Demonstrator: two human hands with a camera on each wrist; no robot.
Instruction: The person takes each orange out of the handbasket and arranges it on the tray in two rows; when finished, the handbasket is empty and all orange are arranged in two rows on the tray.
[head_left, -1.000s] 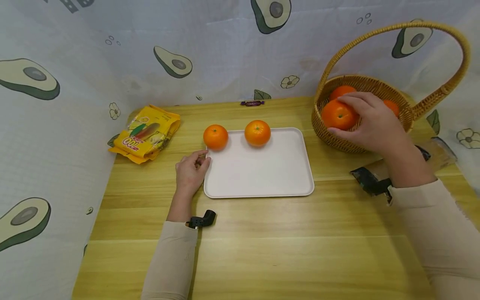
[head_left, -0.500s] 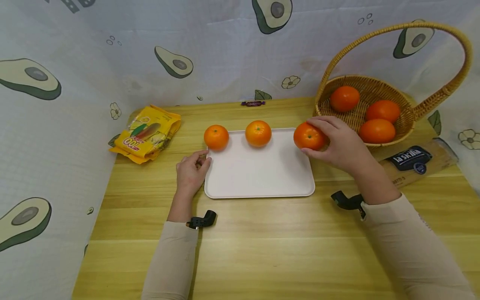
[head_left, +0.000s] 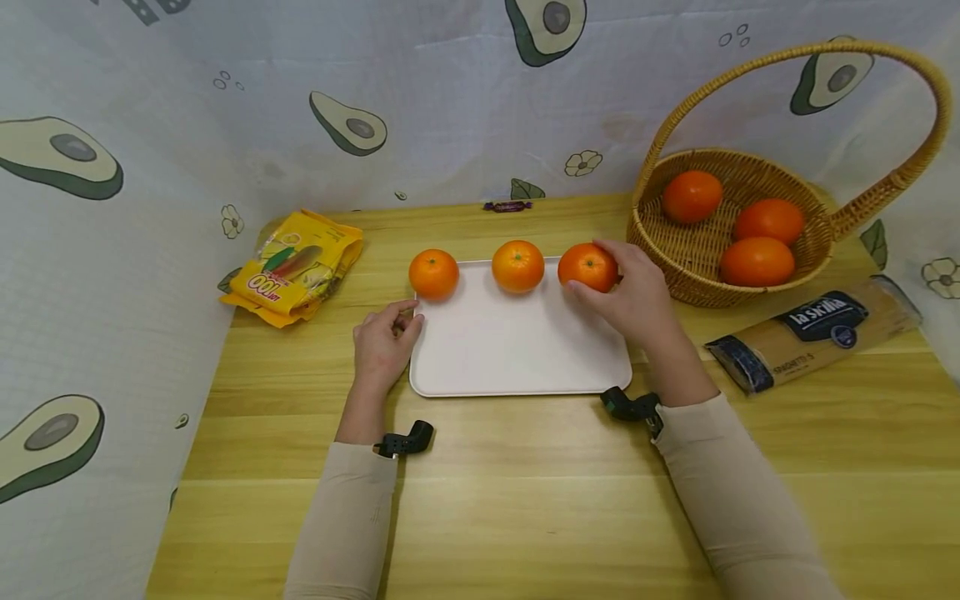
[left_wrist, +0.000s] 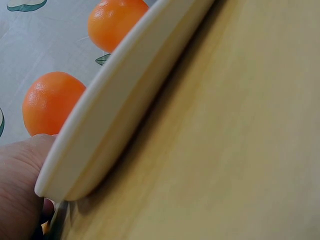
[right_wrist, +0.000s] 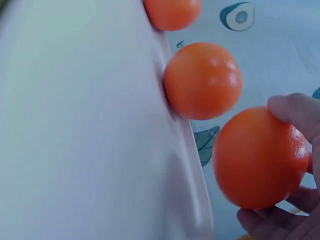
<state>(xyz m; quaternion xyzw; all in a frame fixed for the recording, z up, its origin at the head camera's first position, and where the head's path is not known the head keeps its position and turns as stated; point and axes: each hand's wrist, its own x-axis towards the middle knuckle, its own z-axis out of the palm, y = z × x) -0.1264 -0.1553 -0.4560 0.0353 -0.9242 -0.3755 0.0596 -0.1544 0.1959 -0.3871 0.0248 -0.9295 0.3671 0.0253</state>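
Above the back right part of the white tray [head_left: 517, 350], my right hand [head_left: 637, 292] grips an orange [head_left: 587, 267] between thumb and fingers. In the right wrist view the held orange [right_wrist: 260, 157] hangs close to the tray's rim. Two more oranges stand along the tray's back edge, a middle orange [head_left: 517, 267] and a left orange [head_left: 433, 274] at the back left corner. My left hand [head_left: 382, 346] holds the tray's left rim with curled fingers. The left wrist view shows that hand [left_wrist: 22, 185] at the rim, its fingertips mostly hidden.
At the back right stands a wicker basket [head_left: 675, 271] with a tall handle and several oranges [head_left: 757, 262] inside. A spaghetti pack [head_left: 813, 333] lies before it. A yellow snack bag [head_left: 296, 267] lies at the back left, and a purple-wrapped candy [head_left: 507, 206] behind the tray.
My right hand has carried the orange out of the basket, leftward over the tray's back right part. The spaghetti pack has come into full view. My left hand has stayed put.
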